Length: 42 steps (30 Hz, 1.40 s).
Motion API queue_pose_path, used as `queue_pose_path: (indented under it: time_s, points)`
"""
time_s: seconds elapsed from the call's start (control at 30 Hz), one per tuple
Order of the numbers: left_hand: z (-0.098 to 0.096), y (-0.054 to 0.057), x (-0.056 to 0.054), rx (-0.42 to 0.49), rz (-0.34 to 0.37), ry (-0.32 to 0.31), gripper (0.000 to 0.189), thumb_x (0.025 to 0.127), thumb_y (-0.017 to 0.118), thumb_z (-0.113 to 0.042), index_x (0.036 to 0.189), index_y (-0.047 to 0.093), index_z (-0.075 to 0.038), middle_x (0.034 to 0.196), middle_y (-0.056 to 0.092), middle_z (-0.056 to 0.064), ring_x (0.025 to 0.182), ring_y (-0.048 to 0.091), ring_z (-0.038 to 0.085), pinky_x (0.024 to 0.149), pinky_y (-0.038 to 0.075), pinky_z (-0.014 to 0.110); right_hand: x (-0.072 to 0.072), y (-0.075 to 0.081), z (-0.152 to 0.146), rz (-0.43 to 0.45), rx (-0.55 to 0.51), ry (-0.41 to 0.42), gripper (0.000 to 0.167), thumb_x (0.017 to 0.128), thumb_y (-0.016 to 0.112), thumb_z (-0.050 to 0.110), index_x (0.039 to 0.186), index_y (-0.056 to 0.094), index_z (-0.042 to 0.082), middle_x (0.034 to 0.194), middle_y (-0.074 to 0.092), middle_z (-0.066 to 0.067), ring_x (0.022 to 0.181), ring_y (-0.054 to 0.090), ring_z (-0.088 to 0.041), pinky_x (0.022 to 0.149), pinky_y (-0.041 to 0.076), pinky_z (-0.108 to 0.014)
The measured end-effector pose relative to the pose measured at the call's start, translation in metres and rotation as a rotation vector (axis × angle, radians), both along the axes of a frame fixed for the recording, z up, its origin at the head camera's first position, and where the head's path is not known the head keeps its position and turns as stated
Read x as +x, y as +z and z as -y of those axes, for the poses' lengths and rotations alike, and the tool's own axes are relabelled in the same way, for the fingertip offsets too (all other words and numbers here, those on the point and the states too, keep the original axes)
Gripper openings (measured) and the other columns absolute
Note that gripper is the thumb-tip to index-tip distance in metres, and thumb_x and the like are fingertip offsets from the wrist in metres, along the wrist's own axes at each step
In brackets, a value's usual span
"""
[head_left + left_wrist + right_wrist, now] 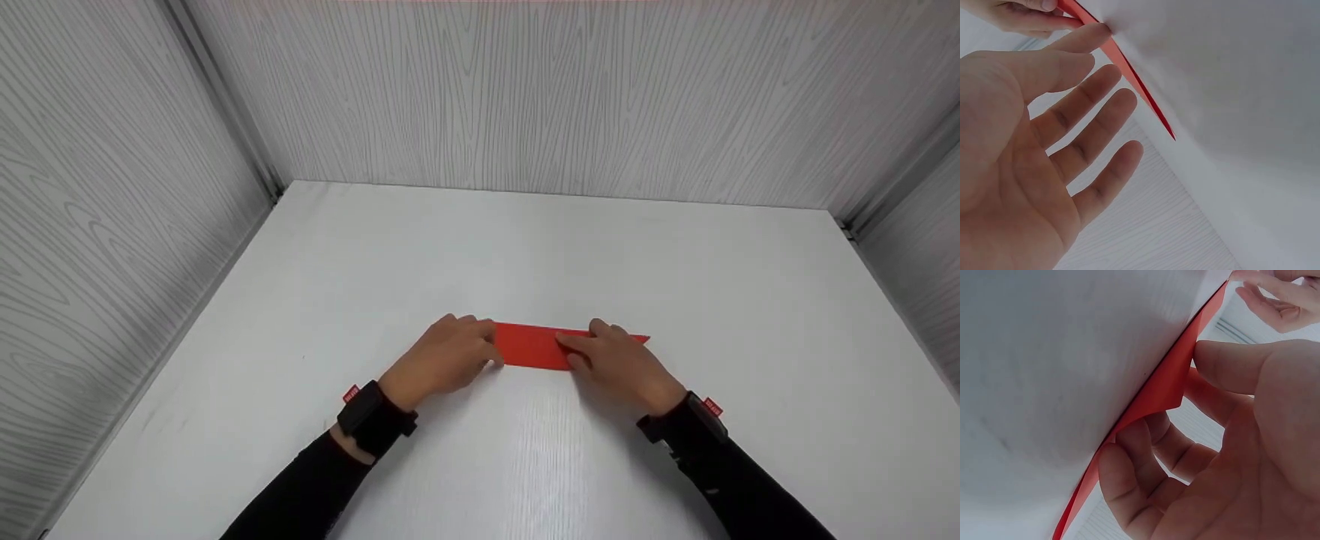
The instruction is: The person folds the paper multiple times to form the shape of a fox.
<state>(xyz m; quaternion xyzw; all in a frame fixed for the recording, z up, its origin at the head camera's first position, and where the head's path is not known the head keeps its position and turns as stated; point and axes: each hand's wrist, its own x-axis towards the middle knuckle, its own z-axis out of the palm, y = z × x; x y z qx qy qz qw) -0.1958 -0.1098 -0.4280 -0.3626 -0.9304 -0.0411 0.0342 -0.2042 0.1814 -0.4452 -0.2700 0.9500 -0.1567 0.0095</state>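
A folded strip of red paper [529, 346] lies across the white table, with a pointed corner at its right end. My left hand [455, 350] rests at the strip's left end; in the left wrist view its index fingertip touches the paper [1143, 95], and the other fingers reach out loosely. Over the right part is my right hand [619, 360], its index finger stretched along the strip. The right wrist view shows a raised flap of the red paper [1165, 385] between thumb and index finger, while the other fingers bend against the strip. The covered stretches of paper are hidden.
The white table [360, 255] spreads around the paper. A grey wood-grain panel [465, 90] stands along the back, and similar panels rise at the left [90, 210] and right [926, 247]. Black bands with red tags circle both wrists.
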Motion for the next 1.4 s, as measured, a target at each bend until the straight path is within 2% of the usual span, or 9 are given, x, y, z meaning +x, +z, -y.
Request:
queue_pose_path:
  time_s: [0.13,0.27,0.4,0.6,0.8,1.1,1.33,1.4]
  points:
    - [-0.009,0.002,-0.007,0.023,-0.04,-0.004,0.025,0.099,0.074,-0.009,0.119,0.078,-0.023,0.105,0.07,0.005,0.087,0.066,0.023,0.074,0.053,0.034,0.0,-0.001,-0.001,-0.041,-0.011,0.028,0.037,0.103,0.067,0.014,0.14,0.071,0.014,0.092,0.054,-0.009,0.08,0.052,-0.023,0.074,0.048,-0.036]
    - [-0.021,0.003,-0.015,0.04,0.015,0.023,0.036,0.102,0.07,-0.015,0.137,0.072,-0.024,0.111,0.07,0.006,0.093,0.066,0.024,0.079,0.055,0.036,-0.001,-0.002,-0.001,-0.077,-0.016,0.046,0.033,0.103,0.066,0.013,0.135,0.072,0.014,0.087,0.05,-0.008,0.073,0.048,-0.022,0.071,0.045,-0.035]
    - [-0.033,0.001,-0.023,0.022,0.075,0.066,0.04,0.105,0.067,-0.022,0.145,0.067,-0.029,0.117,0.068,0.005,0.101,0.065,0.025,0.084,0.055,0.037,-0.001,-0.001,-0.001,-0.076,-0.015,0.051,0.031,0.104,0.066,0.013,0.134,0.072,0.015,0.086,0.049,-0.007,0.073,0.047,-0.021,0.07,0.044,-0.034]
    - [-0.045,-0.007,-0.028,-0.023,0.088,0.065,0.036,0.106,0.066,-0.028,0.142,0.068,-0.029,0.116,0.066,0.006,0.099,0.063,0.025,0.082,0.053,0.035,0.0,0.0,-0.001,-0.052,-0.026,0.045,0.03,0.103,0.065,0.011,0.132,0.073,0.017,0.086,0.047,-0.006,0.074,0.046,-0.02,0.068,0.041,-0.033]
    - [-0.05,-0.013,-0.028,-0.006,0.089,0.074,0.035,0.105,0.068,-0.028,0.139,0.07,-0.033,0.113,0.063,0.006,0.096,0.059,0.023,0.079,0.05,0.033,0.0,0.0,-0.001,-0.078,-0.032,0.055,0.035,0.103,0.066,0.011,0.137,0.073,0.017,0.086,0.048,-0.007,0.073,0.046,-0.02,0.069,0.041,-0.033]
    - [-0.055,-0.012,-0.03,-0.001,0.131,0.107,0.038,0.103,0.073,-0.026,0.14,0.07,-0.035,0.113,0.062,0.006,0.097,0.058,0.023,0.078,0.05,0.033,0.0,-0.001,-0.002,-0.056,-0.033,0.038,0.034,0.103,0.064,0.01,0.135,0.073,0.017,0.086,0.047,-0.005,0.074,0.045,-0.02,0.069,0.039,-0.032]
    - [-0.056,-0.011,-0.03,0.009,0.139,0.121,0.039,0.102,0.073,-0.026,0.14,0.071,-0.036,0.114,0.062,0.006,0.096,0.059,0.023,0.077,0.051,0.033,-0.001,-0.001,-0.003,-0.19,0.001,0.128,0.032,0.099,0.068,0.004,0.13,0.075,0.011,0.083,0.048,-0.009,0.069,0.045,-0.021,0.066,0.04,-0.032]
    - [-0.057,-0.011,-0.03,0.004,0.146,0.131,0.04,0.102,0.073,-0.026,0.141,0.07,-0.036,0.114,0.062,0.006,0.097,0.058,0.024,0.078,0.051,0.034,-0.001,-0.001,-0.004,-0.192,0.012,0.132,0.034,0.099,0.068,0.004,0.132,0.075,0.011,0.083,0.048,-0.008,0.069,0.044,-0.021,0.066,0.04,-0.032]
